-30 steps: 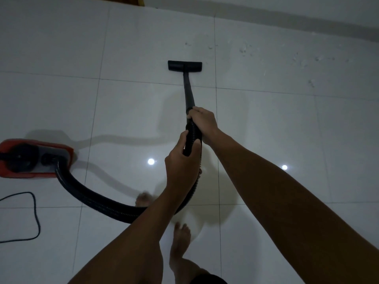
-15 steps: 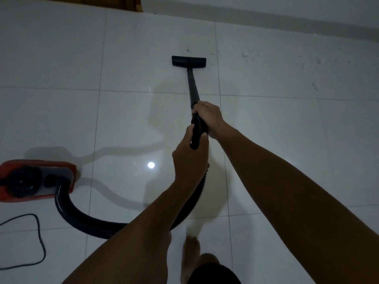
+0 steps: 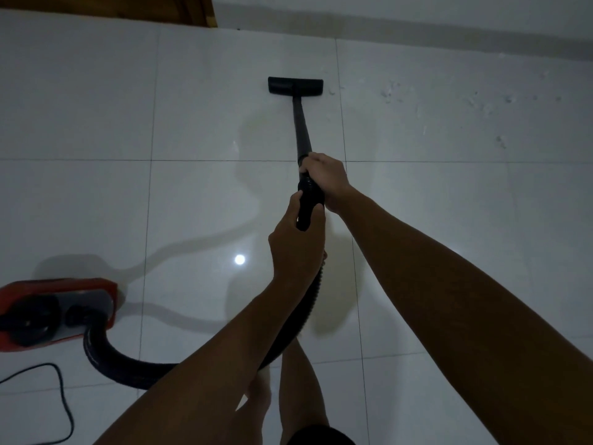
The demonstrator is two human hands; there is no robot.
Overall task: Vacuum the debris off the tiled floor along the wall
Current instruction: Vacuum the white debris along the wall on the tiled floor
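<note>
Both hands clamp the wand: right hand (image 3: pixel 324 175) ahead, left hand (image 3: pixel 296 245) behind. Nozzle (image 3: pixel 295 86) sits near the wall; debris (image 3: pixel 449 104) lies to its right. Risk: hose (image 3: pixel 106 354) tugs the red canister (image 3: pixel 54 313), or the sideways sweep scatters crumbs.

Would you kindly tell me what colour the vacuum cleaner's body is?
Red, with a grey and black top, on the vacuum body, seen in the head view.

Home room: white tiled floor (image 3: pixel 224 107), wooden doorframe (image 3: pixel 195 11).
</note>
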